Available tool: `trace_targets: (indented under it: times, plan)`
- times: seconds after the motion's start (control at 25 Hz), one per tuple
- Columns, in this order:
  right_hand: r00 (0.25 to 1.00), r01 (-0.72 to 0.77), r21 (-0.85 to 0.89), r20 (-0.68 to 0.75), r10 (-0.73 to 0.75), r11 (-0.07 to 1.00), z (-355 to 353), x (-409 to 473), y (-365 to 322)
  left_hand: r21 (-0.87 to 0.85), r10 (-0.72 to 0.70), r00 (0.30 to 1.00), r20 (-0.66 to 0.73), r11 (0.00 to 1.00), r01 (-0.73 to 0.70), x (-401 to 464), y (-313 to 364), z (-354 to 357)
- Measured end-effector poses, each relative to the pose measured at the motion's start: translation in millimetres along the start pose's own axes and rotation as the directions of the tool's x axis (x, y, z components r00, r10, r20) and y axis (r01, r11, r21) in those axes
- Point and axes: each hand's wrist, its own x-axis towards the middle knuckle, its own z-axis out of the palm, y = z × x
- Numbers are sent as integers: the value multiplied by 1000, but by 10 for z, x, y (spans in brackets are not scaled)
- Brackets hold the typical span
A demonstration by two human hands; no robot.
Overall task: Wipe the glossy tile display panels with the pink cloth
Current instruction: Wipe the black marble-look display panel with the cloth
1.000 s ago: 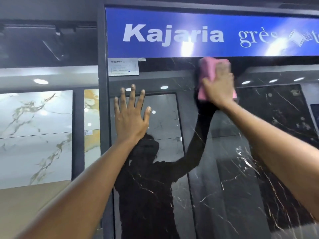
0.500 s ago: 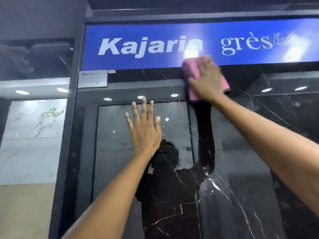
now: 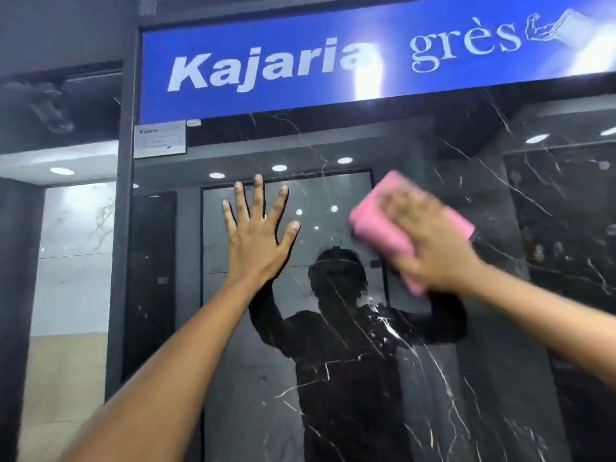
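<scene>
Wiping well means the right hand (image 3: 433, 241) holding the pink cloth (image 3: 383, 225) flat on the black panel (image 3: 500, 328), overlapping strokes, while the left hand (image 3: 256, 235) braces, fingers spread wide.

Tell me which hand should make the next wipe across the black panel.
Right. The right hand already presses the pink cloth against the panel. The left hand lies flat with spread fingers, bracing, and holds nothing.
</scene>
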Motion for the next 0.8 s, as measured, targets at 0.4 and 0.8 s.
trace_targets:
  times: [0.4, 0.8]
  plan:
    - [997, -72, 92, 43, 68, 993, 34, 376, -333, -120, 72, 996, 61, 991, -64, 2, -115, -148]
    - [956, -285, 53, -53, 288, 957, -79, -164, -213, -18, 24, 1000, 8, 1000, -24, -1293, 30, 236]
